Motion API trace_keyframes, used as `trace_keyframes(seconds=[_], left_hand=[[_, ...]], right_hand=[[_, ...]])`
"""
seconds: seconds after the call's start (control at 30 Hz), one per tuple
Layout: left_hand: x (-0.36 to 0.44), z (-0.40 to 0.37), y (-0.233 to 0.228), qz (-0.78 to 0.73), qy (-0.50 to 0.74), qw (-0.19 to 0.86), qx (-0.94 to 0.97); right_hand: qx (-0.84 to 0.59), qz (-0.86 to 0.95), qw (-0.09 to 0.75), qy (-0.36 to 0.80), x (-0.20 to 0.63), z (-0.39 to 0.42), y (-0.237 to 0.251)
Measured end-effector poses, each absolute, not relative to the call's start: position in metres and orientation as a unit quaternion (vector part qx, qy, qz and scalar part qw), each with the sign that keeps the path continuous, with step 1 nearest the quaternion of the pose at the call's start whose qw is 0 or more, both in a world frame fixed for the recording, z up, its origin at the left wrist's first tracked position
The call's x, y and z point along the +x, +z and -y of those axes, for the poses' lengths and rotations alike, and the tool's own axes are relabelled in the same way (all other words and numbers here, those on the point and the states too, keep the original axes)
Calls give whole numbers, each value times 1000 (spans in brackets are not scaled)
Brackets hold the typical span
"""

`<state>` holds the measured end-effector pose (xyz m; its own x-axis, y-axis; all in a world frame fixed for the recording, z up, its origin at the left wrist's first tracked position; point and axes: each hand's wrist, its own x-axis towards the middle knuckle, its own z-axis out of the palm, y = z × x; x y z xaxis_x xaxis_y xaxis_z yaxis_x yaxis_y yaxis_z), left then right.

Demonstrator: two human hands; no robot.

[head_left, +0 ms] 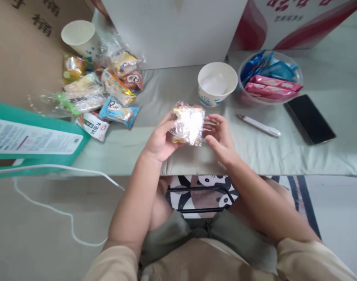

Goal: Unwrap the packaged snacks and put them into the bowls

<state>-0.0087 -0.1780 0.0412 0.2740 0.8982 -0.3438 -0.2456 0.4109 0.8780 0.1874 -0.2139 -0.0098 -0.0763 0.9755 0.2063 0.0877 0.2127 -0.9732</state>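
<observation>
While the left hand pinches a glare-lit snack packet in clear wrap above the cloth-covered table, the right hand, fingers parted and holding nothing, hovers just beside it, contact hard to tell. Slick wrapping could let the packet slide from a one-sided grip and drop toward the table's near edge, and a wide sweep of the right hand could tip the paper cup just beyond or nudge the slim white pen-like tool toward the black smartphone.
</observation>
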Motion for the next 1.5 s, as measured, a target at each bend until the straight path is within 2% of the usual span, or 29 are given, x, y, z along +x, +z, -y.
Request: trace_keyframes(seconds=[0.17,0.27,0.43,0.57,0.63,0.73,0.8,0.87,0.97,1.07,1.17,1.37,1.5], left_hand=[[33,179,35,-398,364,756,370],[40,178,29,-408,372,737,388],[37,171,23,-469,414,676,390],[33,166,22,-511,443,630,383],[32,165,21,-511,449,626,382],[32,165,20,-495,470,635,362],[33,165,20,-480,487,644,342],[35,166,19,-464,505,649,330],[41,168,20,-445,524,651,322],[46,172,21,-438,522,658,319],[47,173,23,-437,522,660,318],[36,165,26,-424,571,640,292],[26,159,26,-433,588,627,270]], right_hand=[[-506,501,534,456,188,207,-5],[-554,538,513,375,210,209,-2],[-714,589,363,109,270,210,-6],[-800,539,258,60,305,209,-12],[-796,545,255,59,310,210,-10],[-744,569,338,93,294,218,-1],[-683,567,418,192,269,224,7],[-619,533,456,353,240,228,15],[-559,453,445,534,205,225,24],[-557,403,414,597,191,218,29],[-577,415,373,597,192,215,28],[-633,620,280,369,200,226,28],[-648,640,240,335,212,230,27]])
